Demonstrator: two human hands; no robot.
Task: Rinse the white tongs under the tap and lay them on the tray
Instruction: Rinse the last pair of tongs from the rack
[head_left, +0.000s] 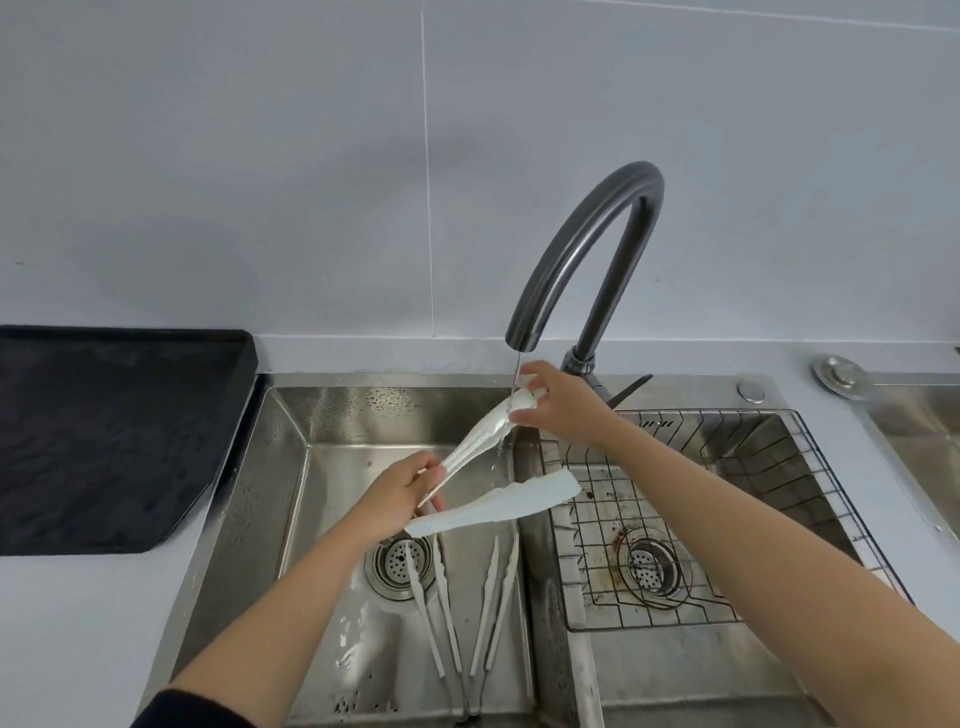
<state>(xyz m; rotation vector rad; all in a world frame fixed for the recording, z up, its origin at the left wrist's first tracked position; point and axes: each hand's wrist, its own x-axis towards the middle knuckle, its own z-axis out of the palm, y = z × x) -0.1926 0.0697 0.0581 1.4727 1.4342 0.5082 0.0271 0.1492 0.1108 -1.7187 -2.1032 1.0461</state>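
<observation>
White tongs slant across the left sink basin under the dark curved tap, where a thin stream of water falls on their upper end. My left hand grips the lower end of the tongs. My right hand holds the upper end, right under the spout. A white cloth lies across the divider between the two basins, just below the tongs. The black tray lies on the counter to the left of the sink.
Two more pairs of tongs lie on the left sink floor beside the drain. A wire rack fills the right basin. A round metal fitting sits on the counter at the right.
</observation>
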